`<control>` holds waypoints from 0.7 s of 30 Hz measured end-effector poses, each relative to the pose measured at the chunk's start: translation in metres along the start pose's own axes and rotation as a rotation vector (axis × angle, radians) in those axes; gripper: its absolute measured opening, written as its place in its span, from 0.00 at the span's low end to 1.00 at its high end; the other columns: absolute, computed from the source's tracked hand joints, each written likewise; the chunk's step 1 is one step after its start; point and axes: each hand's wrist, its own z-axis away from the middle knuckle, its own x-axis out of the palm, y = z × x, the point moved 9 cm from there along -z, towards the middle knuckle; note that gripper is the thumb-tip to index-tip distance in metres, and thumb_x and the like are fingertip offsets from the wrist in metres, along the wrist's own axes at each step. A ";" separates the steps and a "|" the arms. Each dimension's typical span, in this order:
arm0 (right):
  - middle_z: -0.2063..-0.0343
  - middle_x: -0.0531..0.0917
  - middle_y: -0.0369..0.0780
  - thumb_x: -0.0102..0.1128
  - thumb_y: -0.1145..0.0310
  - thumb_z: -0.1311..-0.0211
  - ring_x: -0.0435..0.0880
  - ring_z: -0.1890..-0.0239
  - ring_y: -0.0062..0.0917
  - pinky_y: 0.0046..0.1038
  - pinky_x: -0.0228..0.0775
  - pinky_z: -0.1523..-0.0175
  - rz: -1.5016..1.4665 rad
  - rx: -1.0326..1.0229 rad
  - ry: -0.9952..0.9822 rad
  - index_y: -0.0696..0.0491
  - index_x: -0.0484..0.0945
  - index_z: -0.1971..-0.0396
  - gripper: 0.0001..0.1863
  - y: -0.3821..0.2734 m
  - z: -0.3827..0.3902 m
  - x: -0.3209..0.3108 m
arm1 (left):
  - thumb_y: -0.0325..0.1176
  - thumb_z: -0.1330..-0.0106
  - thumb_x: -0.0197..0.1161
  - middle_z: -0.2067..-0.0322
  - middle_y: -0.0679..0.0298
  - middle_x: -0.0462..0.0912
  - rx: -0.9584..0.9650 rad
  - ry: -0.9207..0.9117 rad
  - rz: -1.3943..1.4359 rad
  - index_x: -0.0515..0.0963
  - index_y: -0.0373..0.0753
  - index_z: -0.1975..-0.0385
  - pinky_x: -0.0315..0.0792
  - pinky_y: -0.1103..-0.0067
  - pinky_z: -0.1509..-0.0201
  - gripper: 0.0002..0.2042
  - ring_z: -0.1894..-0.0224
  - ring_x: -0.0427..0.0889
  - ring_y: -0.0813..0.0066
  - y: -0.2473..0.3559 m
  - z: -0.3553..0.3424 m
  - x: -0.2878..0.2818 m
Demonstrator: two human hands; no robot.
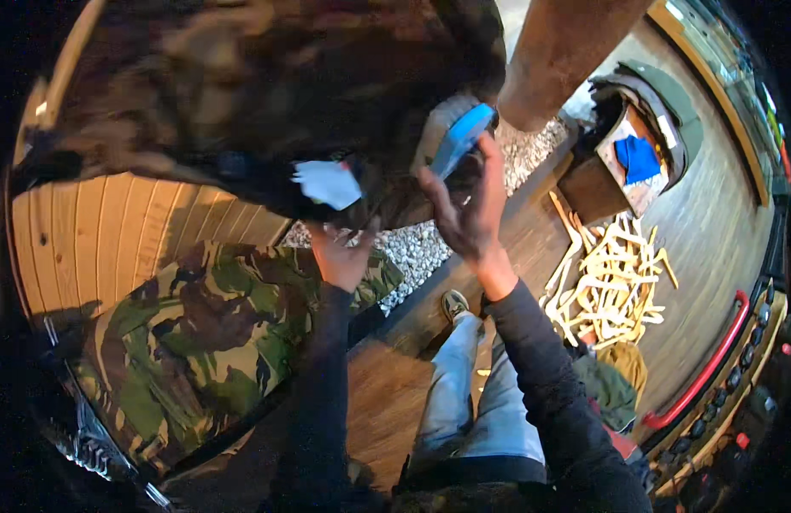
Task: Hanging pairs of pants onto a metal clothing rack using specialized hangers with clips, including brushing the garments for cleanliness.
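My right hand is raised, with a rounded blue object between its thumb and fingers; its exact kind is unclear. Behind that object is a dark camouflage garment, blurred, filling the upper left. A white paper-like piece shows against the garment's lower part. Just below this piece is my left hand, at the garment's lower edge. Its fingers are smeared and partly in shadow, so their grip cannot be made out. Another camouflage garment lies spread out to the left, below the dark one.
Pale wooden hangers lie heaped on the floor at right. Beyond them stands a box with a blue cloth and dark clothing. A brown post rises near my right hand. White pebbles edge the wooden slats. A red bar curves at far right.
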 end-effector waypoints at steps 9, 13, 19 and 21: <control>0.62 0.82 0.58 0.58 0.43 0.36 0.82 0.60 0.55 0.50 0.73 0.56 0.326 0.899 -0.353 0.58 0.67 0.47 0.33 0.229 0.187 0.062 | 0.36 0.34 0.63 0.65 0.48 0.85 0.026 -0.171 -0.864 0.82 0.34 0.57 0.77 0.62 0.59 0.13 0.62 0.84 0.46 -0.015 0.027 0.088; 0.62 0.83 0.55 0.60 0.44 0.36 0.83 0.63 0.53 0.48 0.74 0.57 0.347 0.774 -0.234 0.59 0.66 0.44 0.35 0.218 0.205 0.039 | 0.39 0.33 0.60 0.70 0.53 0.85 0.044 -0.282 -1.139 0.83 0.41 0.61 0.76 0.59 0.64 0.10 0.67 0.84 0.49 -0.048 0.042 0.076; 0.62 0.82 0.51 0.65 0.53 0.37 0.83 0.66 0.40 0.36 0.74 0.60 0.008 0.584 -0.095 0.59 0.66 0.41 0.33 0.151 0.120 0.039 | 0.33 0.39 0.57 0.47 0.63 0.79 1.196 -0.495 -1.809 0.79 0.43 0.54 0.69 0.70 0.46 0.14 0.39 0.72 0.63 0.024 0.070 0.133; 0.62 0.82 0.50 0.66 0.55 0.37 0.82 0.66 0.36 0.33 0.74 0.60 -0.033 0.566 -0.076 0.58 0.67 0.42 0.31 0.148 0.111 0.038 | 0.32 0.39 0.56 0.51 0.64 0.79 1.249 -0.561 -1.804 0.78 0.42 0.54 0.66 0.72 0.44 0.14 0.41 0.72 0.65 0.009 0.058 0.131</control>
